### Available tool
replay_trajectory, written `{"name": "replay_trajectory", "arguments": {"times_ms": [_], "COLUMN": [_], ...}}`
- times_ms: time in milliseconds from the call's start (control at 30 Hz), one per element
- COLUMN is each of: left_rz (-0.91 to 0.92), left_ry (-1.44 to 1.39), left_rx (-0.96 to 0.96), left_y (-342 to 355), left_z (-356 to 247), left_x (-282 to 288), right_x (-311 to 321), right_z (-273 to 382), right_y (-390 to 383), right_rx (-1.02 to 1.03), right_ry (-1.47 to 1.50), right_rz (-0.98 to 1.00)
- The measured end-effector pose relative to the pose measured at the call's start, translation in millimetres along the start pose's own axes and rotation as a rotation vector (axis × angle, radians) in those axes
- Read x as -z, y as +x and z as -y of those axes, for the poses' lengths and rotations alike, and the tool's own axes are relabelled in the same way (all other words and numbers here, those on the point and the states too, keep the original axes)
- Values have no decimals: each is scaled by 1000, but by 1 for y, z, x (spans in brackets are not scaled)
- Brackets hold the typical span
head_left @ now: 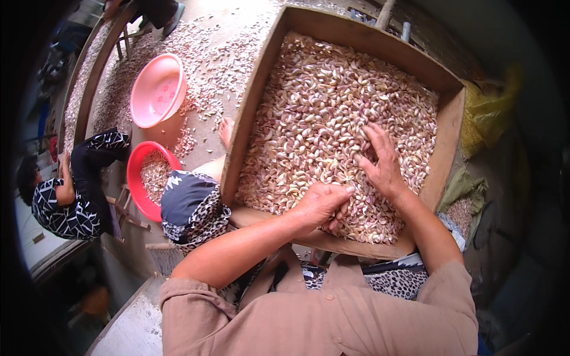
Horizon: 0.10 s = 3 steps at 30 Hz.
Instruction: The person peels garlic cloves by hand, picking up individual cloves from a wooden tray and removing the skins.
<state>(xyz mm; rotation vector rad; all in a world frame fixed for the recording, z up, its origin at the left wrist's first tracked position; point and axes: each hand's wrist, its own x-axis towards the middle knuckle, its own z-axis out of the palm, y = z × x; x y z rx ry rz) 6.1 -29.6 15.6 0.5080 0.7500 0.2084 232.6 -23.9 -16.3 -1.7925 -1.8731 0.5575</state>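
Note:
A wooden tray (451, 118) with raised sides is spread with loose garlic cloves (332, 113), whitish with purple-brown skins. Over the near part of the cloves is my left hand (323, 204), its fingers curled in and the thumb pressed on top. Whatever it holds is hidden inside the fingers. Farther right, my right hand (383, 163) reaches over the cloves with thumb and fingers apart, the fingertips touching or just above the heap. No clove shows plainly in its grasp.
Left of the tray stand a pink basin (157, 89) and a red basin (135, 193) with cloves inside. Cloves and skins litter the floor (205, 127). A person (65, 202) in patterned black clothes sits at the far left beside another long tray. Yellow sacking (481, 118) lies right.

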Motion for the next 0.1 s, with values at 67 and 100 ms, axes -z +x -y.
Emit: {"name": "replay_trajectory", "arguments": {"times_ms": [67, 100], "left_rz": [37, 30], "left_ry": [49, 52], "left_rx": [12, 5], "left_y": [1, -1], "left_z": [0, -2], "left_x": [4, 7], "right_x": [-7, -11], "right_z": [1, -2], "right_y": [-4, -7], "right_rx": [43, 60], "right_ry": [32, 4], "right_rz": [58, 112]}}
